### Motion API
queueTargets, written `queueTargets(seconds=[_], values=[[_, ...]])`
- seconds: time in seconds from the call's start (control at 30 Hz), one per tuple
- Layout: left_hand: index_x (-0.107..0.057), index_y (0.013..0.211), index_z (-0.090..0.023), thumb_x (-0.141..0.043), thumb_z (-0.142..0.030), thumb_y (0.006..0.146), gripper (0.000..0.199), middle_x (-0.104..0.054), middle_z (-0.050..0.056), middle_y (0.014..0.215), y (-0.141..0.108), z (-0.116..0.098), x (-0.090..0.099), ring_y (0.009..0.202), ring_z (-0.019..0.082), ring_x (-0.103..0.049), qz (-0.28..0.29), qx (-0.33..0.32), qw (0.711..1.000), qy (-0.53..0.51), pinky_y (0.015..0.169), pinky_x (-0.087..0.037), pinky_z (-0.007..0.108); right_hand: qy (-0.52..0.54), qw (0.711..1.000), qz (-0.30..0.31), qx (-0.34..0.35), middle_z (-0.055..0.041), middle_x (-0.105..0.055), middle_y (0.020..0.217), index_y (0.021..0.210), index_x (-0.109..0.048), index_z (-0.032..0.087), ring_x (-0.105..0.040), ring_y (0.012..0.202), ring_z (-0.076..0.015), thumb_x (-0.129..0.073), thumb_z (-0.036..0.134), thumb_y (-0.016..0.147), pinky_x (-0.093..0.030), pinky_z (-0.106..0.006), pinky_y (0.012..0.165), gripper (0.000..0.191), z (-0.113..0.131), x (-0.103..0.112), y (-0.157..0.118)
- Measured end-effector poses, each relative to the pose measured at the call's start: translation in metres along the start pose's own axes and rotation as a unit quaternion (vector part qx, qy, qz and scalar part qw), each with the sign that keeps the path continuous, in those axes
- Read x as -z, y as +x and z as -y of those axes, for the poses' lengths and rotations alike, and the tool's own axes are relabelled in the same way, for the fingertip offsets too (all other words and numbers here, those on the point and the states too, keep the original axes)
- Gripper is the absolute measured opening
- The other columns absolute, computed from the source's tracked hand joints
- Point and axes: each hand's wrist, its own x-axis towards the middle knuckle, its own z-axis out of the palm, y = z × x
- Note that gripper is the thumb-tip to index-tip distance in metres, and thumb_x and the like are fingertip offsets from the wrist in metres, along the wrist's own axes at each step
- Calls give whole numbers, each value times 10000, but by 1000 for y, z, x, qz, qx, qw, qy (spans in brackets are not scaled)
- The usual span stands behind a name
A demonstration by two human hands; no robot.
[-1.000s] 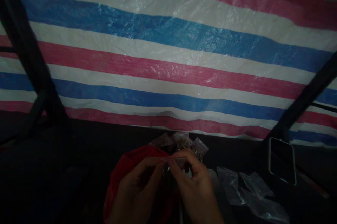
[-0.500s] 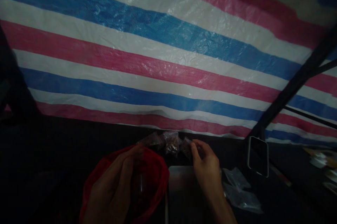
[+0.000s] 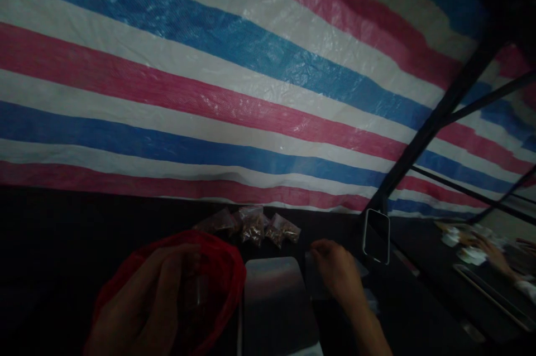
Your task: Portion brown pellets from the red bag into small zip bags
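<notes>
My left hand (image 3: 146, 300) is over the mouth of a red bag (image 3: 228, 267), with its fingers drawn together. Whatever those fingers hold, if anything, is lost in the dark. A clear, shiny object (image 3: 196, 292) shows faintly inside the bag. My right hand (image 3: 337, 267) pinches the edge of a clear plastic bag (image 3: 314, 278), right of a flat rectangular plate (image 3: 274, 294) with a shiny top. Beyond the plate lie several small filled zip bags, among them a middle bag (image 3: 252, 227) with brownish contents and a right-hand bag (image 3: 288, 231).
A phone (image 3: 377, 236) stands tilted by a dark frame pole (image 3: 414, 149). Striped plastic sheeting (image 3: 209, 105) walls off the back of the dark table. At far right another person's hand (image 3: 494, 258) is near white containers (image 3: 472, 255).
My right hand has let go of the small filled bag in the back row and moved nearer, onto the clear bags at right. The view has turned right; my left hand stays over the red bag.
</notes>
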Motion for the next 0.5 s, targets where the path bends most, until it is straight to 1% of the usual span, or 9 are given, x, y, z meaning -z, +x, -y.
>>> queueTargets(seconds=[0.07, 0.1, 0.17, 0.2, 0.27, 0.33, 0.4, 0.43, 0.5], values=[[-795, 879, -392, -582, -499, 931, 244, -837, -61, 957, -3, -1, -3, 1004, 289, -792, -14, -33, 999, 33, 894, -663, 341, 30, 999, -17, 17, -99, -822, 892, 826, -799, 243, -751, 877, -311, -678, 387, 782, -540, -423, 832, 192, 11, 4, 2], [-800, 867, -381, -572, -520, 933, 275, -841, -38, 959, -4, -1, -5, 987, 292, -796, 1, -45, 998, 40, 902, -665, 354, 44, 998, -27, 26, -102, -820, 955, 874, -795, 238, -743, 941, -309, -659, 421, 818, -538, -429, 880, 235, 20, 5, 1], [-818, 911, -356, -631, -548, 901, 268, -854, 1, 1030, -8, 2, -9, 1013, 300, -802, 62, -45, 997, 31, 943, -660, 367, 89, 995, -34, 42, -89, -803, 1013, 939, -781, 237, -721, 998, -290, -643, 477, 875, -534, -416, 923, 284, 44, 2, -7], [-826, 980, -346, -681, -555, 873, 276, -853, 18, 1112, -9, 4, -11, 1073, 304, -797, 99, -33, 994, 15, 978, -648, 367, 116, 992, -28, 50, -70, -793, 1002, 954, -774, 245, -715, 971, -269, -649, 497, 893, -544, -391, 895, 288, 58, -2, -15], [-800, 1191, -333, -747, -579, 840, 431, -802, 48, 1323, -10, 9, -13, 1242, 311, -744, 177, 1, 983, -44, 1050, -611, 375, 238, 969, 25, 69, -36, -768, 909, 880, -772, 250, -699, 905, -238, -738, 441, 863, -543, -341, 840, 195, 87, -15, -37], [-759, 1306, -310, -754, -631, 843, 564, -757, 83, 1411, -10, 11, -14, 1310, 312, -706, 265, 33, 956, -118, 1085, -586, 396, 338, 933, 102, 68, -23, -763, 903, 811, -783, 255, -701, 909, -219, -772, 325, 827, -541, -302, 811, 73, 115, -31, -60], [-795, 1239, -268, -763, -684, 827, 586, -802, 116, 1312, -8, 9, -13, 1224, 320, -749, 344, 63, 921, -171, 1070, -591, 420, 402, 901, 148, 62, -11, -747, 855, 723, -778, 255, -701, 868, -202, -769, 230, 769, -539, -276, 772, 53, 135, -45, -78], [-821, 1164, -251, -783, -701, 801, 579, -833, 118, 1215, -6, 7, -12, 1150, 319, -774, 362, 79, 909, -189, 1050, -599, 426, 419, 892, 161, 56, -6, -745, 850, 710, -777, 255, -702, 859, -195, -760, 191, 746, -538, -268, 769, 75, 142, -50, -83], [-838, 1045, -238, -829, -702, 755, 548, -855, 90, 1041, -2, 1, -7, 1020, 292, -795, 355, 108, 905, -210, 999, -614, 407, 433, 885, 164, 54, -3, -750, 854, 729, -779, 254, -708, 860, -190, -753, 175, 745, -539, -265, 786, 85, 149, -56, -88]])
